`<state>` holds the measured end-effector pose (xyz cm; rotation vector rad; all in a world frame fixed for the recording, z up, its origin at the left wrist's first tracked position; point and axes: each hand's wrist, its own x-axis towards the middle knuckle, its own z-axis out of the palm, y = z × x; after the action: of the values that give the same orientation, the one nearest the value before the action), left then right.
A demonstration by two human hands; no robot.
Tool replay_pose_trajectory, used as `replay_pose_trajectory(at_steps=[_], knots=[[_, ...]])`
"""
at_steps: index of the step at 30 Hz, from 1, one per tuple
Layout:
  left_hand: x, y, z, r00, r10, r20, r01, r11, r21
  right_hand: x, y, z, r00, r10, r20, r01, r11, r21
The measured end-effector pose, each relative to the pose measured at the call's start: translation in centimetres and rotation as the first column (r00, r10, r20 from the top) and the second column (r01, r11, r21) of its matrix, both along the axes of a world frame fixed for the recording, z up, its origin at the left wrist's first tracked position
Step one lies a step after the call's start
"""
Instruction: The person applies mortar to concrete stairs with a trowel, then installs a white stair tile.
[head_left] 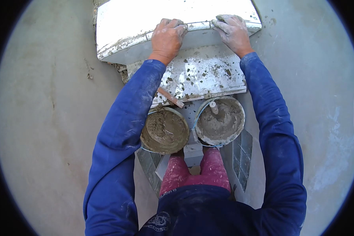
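Observation:
Both hands are at the front edge of a white curved step slab [177, 11] at the top of the view. My left hand [169, 38] has its fingers curled over the edge, left of the middle. Further right, my right hand [234, 34] bends over the same edge, with a grey mortar-coloured lump by its fingers. Each hand is dusted with grey. Below them lies a lower step [208, 72], spotted with mortar bits. A wooden handle [170, 97] sticks out over its front edge, near my left sleeve.
Two buckets stand before the lower step: the left one [165, 130] holds brownish mortar, the right one [220, 121] grey mix with a tool handle [213, 107] standing in it. Patterned tiles [242, 159] flank my legs. Plastered walls curve on both sides.

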<state>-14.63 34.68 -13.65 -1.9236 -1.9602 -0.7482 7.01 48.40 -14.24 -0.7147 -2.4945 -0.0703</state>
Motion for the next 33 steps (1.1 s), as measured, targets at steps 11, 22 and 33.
replay_pose_trajectory(at_steps=[11, 22, 33], knots=[[0.1, 0.0, -0.3, 0.997, 0.046, -0.067, -0.043, 0.998, 0.042, -0.1, 0.5, 0.2, 0.999, 0.043, -0.005, -0.043, 0.999, 0.031], [-0.6, -1.1, -0.3, 0.996, 0.077, 0.05, -0.081, 0.994, 0.071, -1.1, -1.7, 1.5, 0.999, -0.045, -0.021, 0.045, 0.999, -0.017], [-10.5, -10.9, -0.6, 0.946, 0.325, -0.02, -0.324, 0.946, 0.028, -9.7, -6.6, 0.4, 0.98, 0.2, 0.011, -0.2, 0.98, -0.017]])
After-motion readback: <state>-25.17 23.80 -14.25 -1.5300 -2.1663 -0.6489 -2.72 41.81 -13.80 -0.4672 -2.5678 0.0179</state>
